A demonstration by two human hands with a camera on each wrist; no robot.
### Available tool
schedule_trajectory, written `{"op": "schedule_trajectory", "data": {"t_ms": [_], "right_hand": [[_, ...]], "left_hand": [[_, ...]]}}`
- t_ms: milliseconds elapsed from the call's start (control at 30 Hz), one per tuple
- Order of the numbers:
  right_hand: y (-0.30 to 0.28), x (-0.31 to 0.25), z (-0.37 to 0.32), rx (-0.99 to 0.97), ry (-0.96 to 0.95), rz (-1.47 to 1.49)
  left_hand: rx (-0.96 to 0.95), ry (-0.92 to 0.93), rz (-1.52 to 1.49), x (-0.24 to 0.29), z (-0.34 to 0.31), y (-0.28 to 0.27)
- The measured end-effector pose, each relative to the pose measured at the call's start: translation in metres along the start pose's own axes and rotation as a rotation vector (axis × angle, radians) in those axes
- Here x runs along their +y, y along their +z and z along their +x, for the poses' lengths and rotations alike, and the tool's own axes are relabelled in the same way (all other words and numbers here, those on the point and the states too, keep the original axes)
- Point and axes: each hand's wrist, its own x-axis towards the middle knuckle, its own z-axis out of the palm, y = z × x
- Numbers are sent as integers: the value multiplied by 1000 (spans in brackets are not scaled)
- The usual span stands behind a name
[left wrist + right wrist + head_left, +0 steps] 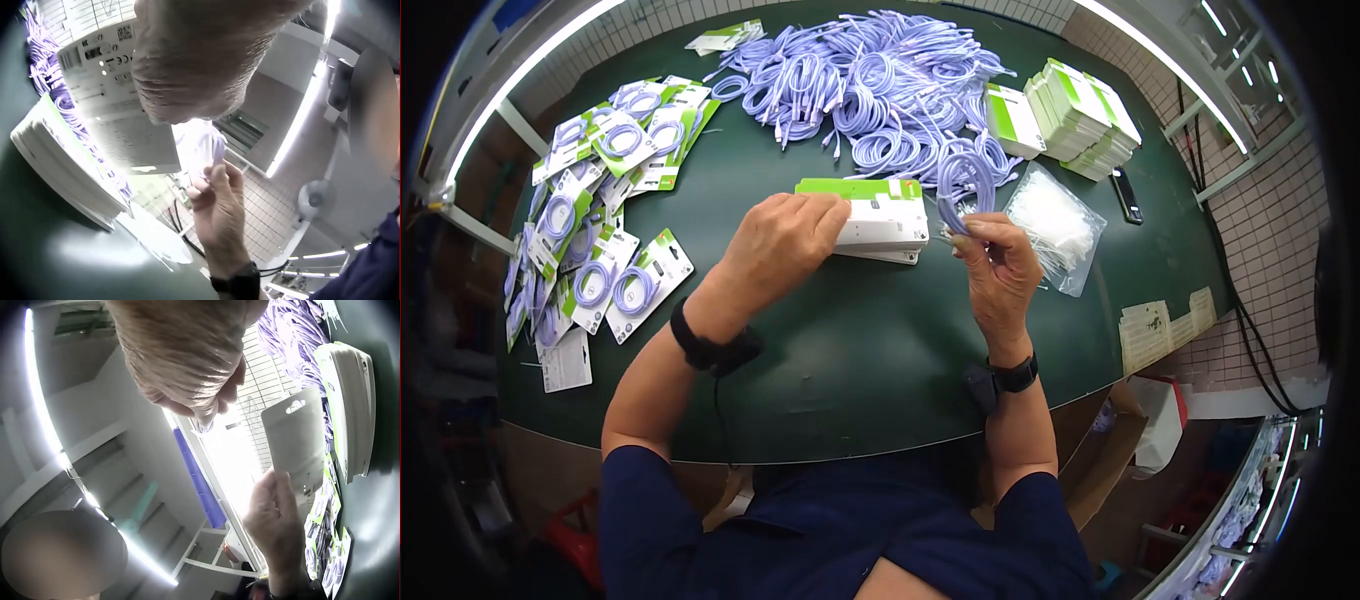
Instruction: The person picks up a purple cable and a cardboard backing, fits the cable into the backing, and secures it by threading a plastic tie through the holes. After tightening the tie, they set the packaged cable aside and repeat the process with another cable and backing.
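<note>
My left hand (788, 235) grips a green-and-white packaging card (119, 100) by its edge. In the left wrist view the card's printed back, with a barcode and small symbols, faces the camera; the right wrist view shows its hanging hole. Below it on the table lies a stack of similar cards (59, 165). My right hand (1003, 270) pinches a coiled lilac cable (966, 185) between thumb and fingers, held up to the right of the stack. In the right wrist view the back of that hand hides most of the coil.
A big heap of coiled lilac cables (870, 75) fills the far middle. Cards with cables attached (615, 260) pile up at left. Card stacks (1080, 115) stand far right, near a bag of white ties (1055, 225) and a small black object (1128, 195). Taped paper (1145, 335) lies at the right edge.
</note>
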Motion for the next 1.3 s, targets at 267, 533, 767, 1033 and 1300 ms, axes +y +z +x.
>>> {"op": "schedule_trajectory", "data": {"t_ms": [267,533,767,1033,1300], "right_hand": [[38,-30,-9,-257,-87,-121],[57,-16,-34,-326,-83,-244],[59,-2,-27,-191,-297,-290],[54,-3,-32,-268,-312,-252],[52,-30,-24,-464,-220,-82]], "left_hand": [[-195,-73,-211,65,-36,-22],[-41,-98,-235,68,-58,7],[261,-115,-320,66,-59,-5],[-75,-1391,-1859,99,-80,-15],[102,-1527,-2145,95,-96,-6]]}}
